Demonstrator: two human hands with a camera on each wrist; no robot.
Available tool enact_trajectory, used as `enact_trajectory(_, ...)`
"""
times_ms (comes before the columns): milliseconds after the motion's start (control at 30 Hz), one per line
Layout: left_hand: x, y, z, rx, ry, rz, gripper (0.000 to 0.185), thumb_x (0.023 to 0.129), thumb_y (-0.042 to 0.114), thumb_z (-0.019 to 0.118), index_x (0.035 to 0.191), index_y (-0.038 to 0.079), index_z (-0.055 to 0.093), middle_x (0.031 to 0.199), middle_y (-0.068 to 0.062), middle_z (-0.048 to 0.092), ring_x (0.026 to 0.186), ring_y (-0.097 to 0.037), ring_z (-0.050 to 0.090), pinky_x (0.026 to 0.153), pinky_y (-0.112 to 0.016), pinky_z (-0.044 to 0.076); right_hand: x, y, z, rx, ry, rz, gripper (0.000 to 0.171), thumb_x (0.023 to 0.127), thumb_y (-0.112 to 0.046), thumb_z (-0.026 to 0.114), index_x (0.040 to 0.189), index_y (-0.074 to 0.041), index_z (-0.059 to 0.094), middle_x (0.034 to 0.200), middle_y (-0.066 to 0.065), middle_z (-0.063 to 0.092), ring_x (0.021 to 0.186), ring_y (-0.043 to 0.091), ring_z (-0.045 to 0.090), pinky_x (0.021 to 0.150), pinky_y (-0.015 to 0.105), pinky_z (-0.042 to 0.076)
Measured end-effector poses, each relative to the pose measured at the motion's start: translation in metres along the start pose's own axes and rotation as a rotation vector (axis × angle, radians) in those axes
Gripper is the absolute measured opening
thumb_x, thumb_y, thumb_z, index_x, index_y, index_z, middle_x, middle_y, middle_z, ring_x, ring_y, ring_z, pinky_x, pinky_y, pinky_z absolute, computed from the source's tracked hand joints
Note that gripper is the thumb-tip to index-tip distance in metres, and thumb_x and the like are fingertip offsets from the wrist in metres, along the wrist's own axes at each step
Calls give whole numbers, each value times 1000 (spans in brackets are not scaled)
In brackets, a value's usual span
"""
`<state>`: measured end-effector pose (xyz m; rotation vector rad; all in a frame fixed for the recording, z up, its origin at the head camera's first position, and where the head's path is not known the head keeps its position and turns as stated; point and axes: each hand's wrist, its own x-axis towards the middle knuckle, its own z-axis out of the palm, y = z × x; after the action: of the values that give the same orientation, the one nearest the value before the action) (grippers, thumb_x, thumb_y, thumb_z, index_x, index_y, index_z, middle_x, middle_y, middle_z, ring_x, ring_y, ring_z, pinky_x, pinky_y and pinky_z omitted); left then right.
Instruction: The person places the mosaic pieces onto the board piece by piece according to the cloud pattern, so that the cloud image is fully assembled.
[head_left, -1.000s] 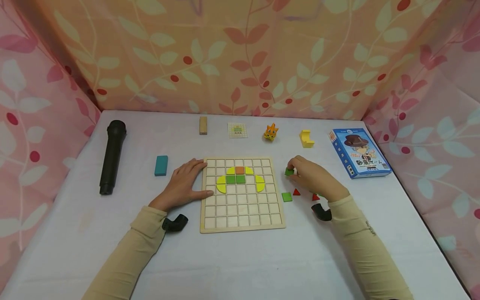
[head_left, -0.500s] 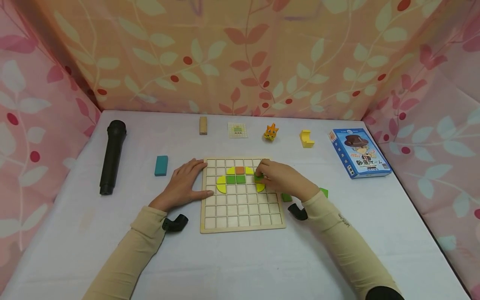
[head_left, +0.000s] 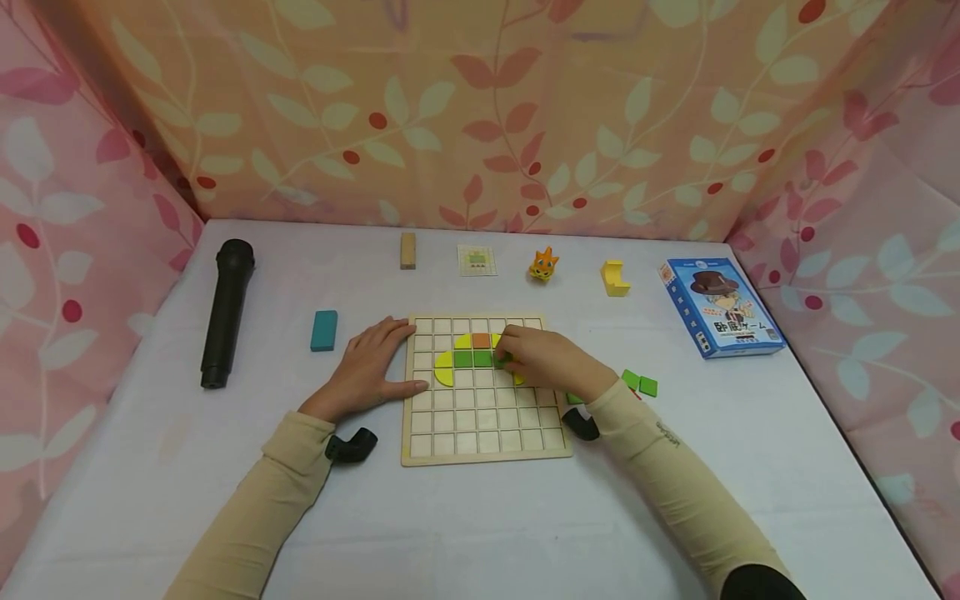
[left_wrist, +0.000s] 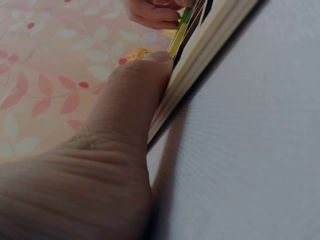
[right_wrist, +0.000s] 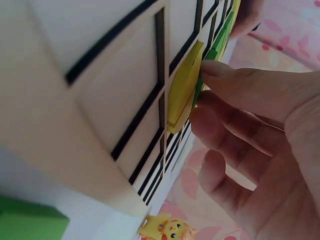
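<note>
A wooden grid board (head_left: 487, 421) lies on the table. Two green square tiles (head_left: 472, 358), an orange square tile (head_left: 480, 340) and several yellow quarter-round tiles (head_left: 444, 375) sit in its cells. My left hand (head_left: 367, 362) lies along the board's left side, fingers stretched to the upper corner; its thumb (left_wrist: 150, 62) rests on the edge. With thumb and fingertips, my right hand (head_left: 551, 358) pinches a green square tile (right_wrist: 198, 90) at the cell right of the green row. In the right wrist view a yellow tile (right_wrist: 182, 92) sits just beside it, and fingers partly cover it.
Loose green tiles (head_left: 648, 387) lie right of the board, partly behind the right sleeve. Along the back stand a wooden block (head_left: 407, 251), pattern card (head_left: 477, 261), orange figurine (head_left: 543, 264), yellow block (head_left: 615, 278) and blue box (head_left: 722, 306). A teal block (head_left: 324, 331) and black microphone (head_left: 227, 312) are left.
My right hand has carried a green tile from right of the board leftward over the right-hand yellow tiles to the end of the green row. My left hand has stayed put.
</note>
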<state>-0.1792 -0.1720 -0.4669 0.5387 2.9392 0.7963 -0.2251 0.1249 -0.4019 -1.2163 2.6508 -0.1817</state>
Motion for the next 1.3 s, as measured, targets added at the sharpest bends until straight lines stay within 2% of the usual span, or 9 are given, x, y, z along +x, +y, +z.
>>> enact_trajectory(533, 0, -1, 1, 0, 1, 3, 96, 77, 62, 69, 149, 12, 31, 155, -9, 27, 146, -31, 13, 111, -57, 16, 2, -5, -1, -34, 1, 25, 14, 90, -16, 68, 103, -13, 69, 104, -2, 60, 88, 10, 58, 79, 28, 52)
enact_trajectory(667, 0, 1, 0, -5, -2, 2, 96, 77, 61, 70, 149, 12, 31, 155, -9, 27, 146, -31, 12, 111, -57, 16, -3, -1, -5, -39, 26, 20, 14, 90, -16, 67, 104, -13, 69, 103, -2, 60, 88, 10, 58, 80, 28, 53)
enact_trajectory(800, 0, 2, -1, -3, 0, 4, 96, 77, 60, 70, 149, 12, 31, 155, -9, 26, 146, -31, 12, 111, -57, 15, -16, 8, -12, -19, 48, 65, 15, 91, -16, 66, 106, -14, 67, 104, -3, 60, 87, 10, 57, 81, 30, 52)
enact_trajectory(1033, -1, 1, -1, -2, 1, 7, 96, 76, 61, 70, 149, 11, 32, 154, -9, 27, 146, -32, 13, 111, -58, 16, -49, 22, -18, 53, -30, 238, 20, 92, -20, 65, 111, -14, 68, 103, -3, 62, 88, 13, 57, 85, 34, 53)
enact_trajectory(1300, 0, 0, 0, -3, 9, 8, 95, 77, 61, 69, 149, 12, 32, 154, -9, 27, 146, -31, 13, 110, -58, 17, -85, 31, -12, 104, -106, 272, 28, 88, -15, 70, 116, -15, 67, 111, -3, 61, 93, 13, 58, 87, 37, 53)
